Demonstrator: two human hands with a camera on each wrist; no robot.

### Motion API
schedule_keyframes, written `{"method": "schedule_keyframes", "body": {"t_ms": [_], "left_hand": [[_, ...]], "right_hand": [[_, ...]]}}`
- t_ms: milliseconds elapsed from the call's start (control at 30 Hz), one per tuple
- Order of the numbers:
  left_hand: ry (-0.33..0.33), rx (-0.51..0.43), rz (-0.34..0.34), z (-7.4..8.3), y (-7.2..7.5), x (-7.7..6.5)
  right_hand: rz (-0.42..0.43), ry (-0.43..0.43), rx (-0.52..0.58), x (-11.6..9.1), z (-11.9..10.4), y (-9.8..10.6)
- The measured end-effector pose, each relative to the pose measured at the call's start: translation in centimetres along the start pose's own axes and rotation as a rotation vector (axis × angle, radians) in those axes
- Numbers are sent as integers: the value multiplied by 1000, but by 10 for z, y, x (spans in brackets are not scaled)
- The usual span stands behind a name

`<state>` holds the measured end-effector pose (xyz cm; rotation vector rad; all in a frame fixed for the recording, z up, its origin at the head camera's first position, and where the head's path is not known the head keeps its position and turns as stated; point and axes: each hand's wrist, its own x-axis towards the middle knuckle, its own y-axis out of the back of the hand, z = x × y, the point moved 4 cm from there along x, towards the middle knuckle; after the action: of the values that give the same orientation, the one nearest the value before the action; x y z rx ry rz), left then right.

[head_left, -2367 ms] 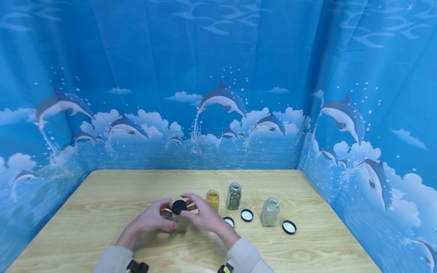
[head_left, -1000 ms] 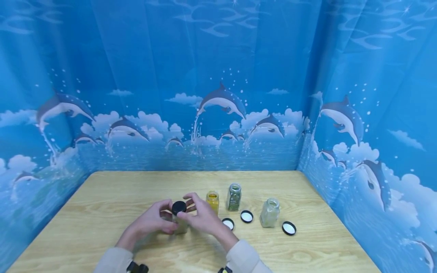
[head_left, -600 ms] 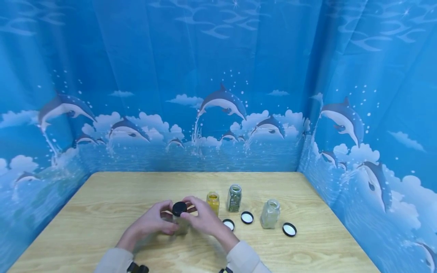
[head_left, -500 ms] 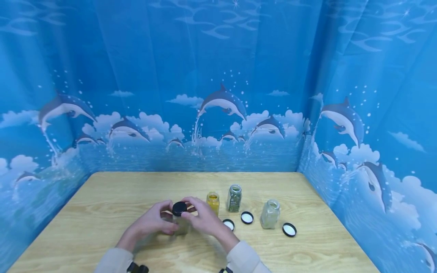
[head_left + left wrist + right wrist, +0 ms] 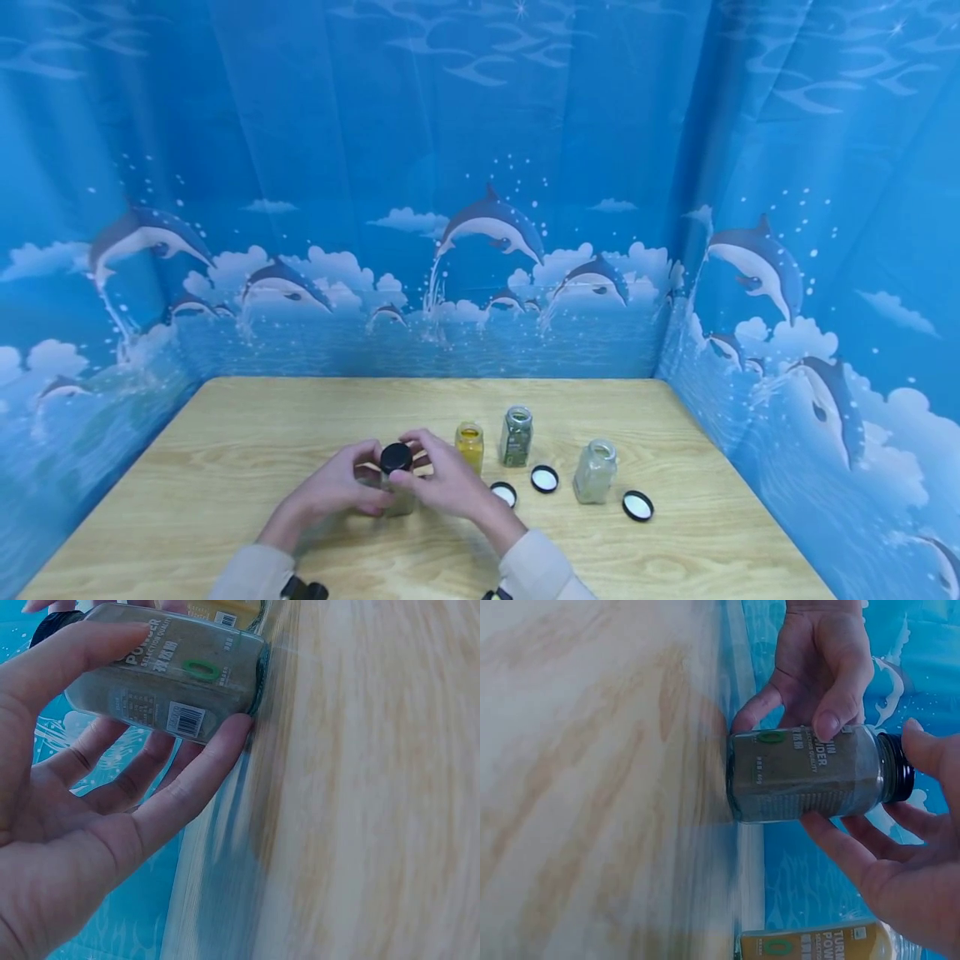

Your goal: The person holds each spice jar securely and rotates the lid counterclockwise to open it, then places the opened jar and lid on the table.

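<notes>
A glass spice jar [image 5: 401, 502] of brownish powder stands upright on the table between both hands. Its label reads partly "POWDER" in the left wrist view. My left hand [image 5: 337, 485] grips the jar body, thumb across the label [image 5: 161, 660] and a finger low by the base. On top is a black lid [image 5: 396, 457], with the right hand [image 5: 447, 479] around it: the thumb is at the lid's near edge in the right wrist view, and other fingers reach along the jar [image 5: 802, 776]. Part of the jar is hidden by the fingers.
To the right stand an uncapped jar of yellow powder [image 5: 470, 450], an uncapped jar of green herbs [image 5: 517, 437] and an uncapped pale jar [image 5: 595, 475]. Black lids with white insides lie near them: one lid [image 5: 505, 495] by the right wrist, another lid [image 5: 544, 478], and a third [image 5: 637, 506].
The right thumb and fingers have shifted slightly on the black lid, the thumb a little to the left. The left hand and the jar stay in place; the other jars have not moved.
</notes>
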<state>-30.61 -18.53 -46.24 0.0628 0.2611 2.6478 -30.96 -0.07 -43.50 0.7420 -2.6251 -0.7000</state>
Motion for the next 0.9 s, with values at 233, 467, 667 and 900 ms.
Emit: {"method": "schedule_keyframes", "body": {"t_ms": [233, 467, 667, 900], "left_hand": [[3, -6, -2, 0, 0, 0], [-2, -5, -8, -1, 0, 1], [2, -5, -4, -1, 0, 0], [-3, 3, -7, 0, -1, 0]], "right_hand": [[37, -23, 33, 0, 0, -2], [40, 37, -36, 1, -1, -1], [32, 123, -93, 1, -3, 0], [19, 97, -99, 0, -4, 2]]}}
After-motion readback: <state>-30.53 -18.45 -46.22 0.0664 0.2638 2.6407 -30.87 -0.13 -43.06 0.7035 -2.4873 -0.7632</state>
